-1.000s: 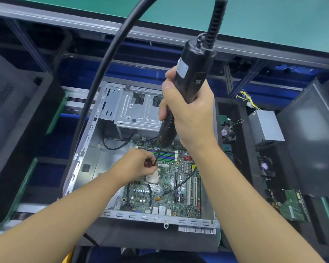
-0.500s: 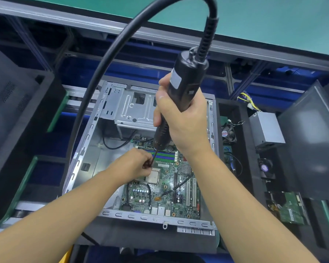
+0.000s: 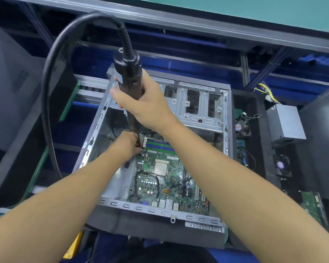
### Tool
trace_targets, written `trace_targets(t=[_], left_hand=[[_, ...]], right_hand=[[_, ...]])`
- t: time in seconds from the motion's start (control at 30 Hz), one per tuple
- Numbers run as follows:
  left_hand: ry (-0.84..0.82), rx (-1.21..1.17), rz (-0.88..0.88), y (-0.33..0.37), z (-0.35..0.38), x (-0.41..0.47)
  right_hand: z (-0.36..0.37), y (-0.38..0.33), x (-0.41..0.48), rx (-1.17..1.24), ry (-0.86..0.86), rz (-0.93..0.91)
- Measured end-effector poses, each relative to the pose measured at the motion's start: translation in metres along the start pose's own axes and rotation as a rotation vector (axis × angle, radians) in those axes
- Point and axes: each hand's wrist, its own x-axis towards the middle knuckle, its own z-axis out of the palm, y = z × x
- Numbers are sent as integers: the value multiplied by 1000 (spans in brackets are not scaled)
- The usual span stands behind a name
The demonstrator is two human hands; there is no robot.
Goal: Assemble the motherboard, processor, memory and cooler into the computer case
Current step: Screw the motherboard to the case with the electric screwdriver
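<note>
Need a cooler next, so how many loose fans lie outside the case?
2. The far fan sits just right of the case wall; the near fan lies farther right, on the near side of the grey metal box. Others may be hidden under the right arm.

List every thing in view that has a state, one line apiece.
right hand, grips the screwdriver round its body.
left hand, pinches the screwdriver's bit near the tip.
screwdriver, near upright, bit down at the motherboard's far left corner.
case, on its side, open on top.
motherboard, lying inside the case.
processor, in its socket, no cooler on it.
power supply, outside the case, to its right.
</note>
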Motion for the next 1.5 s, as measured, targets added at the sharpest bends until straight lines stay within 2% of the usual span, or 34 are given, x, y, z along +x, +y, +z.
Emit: trace_targets(t=[0.3, 0.57, 0.9, 1.07, 1.3, 1.5], left_hand=[[8, -93, -48, -8, 5, 7], [25, -70, -53, -8, 7, 5], [62, -317, -74, -17, 14, -2], [118, -413, -146, -20, 14, -6], [64, -492, -333, -17, 14, -4], [39, -553, -380, -18, 16, -1]], right_hand=[[-4, 7, -2, 23, 5, 13], [-5, 4, -3, -6, -52, 13], [-11, 9, -7, -102, -122, 33], [-4, 5, -11, -158, -159, 2], [-8, 11, -11, -135, -72, 42], [-7, 15, -14, -104, -65, 98]])
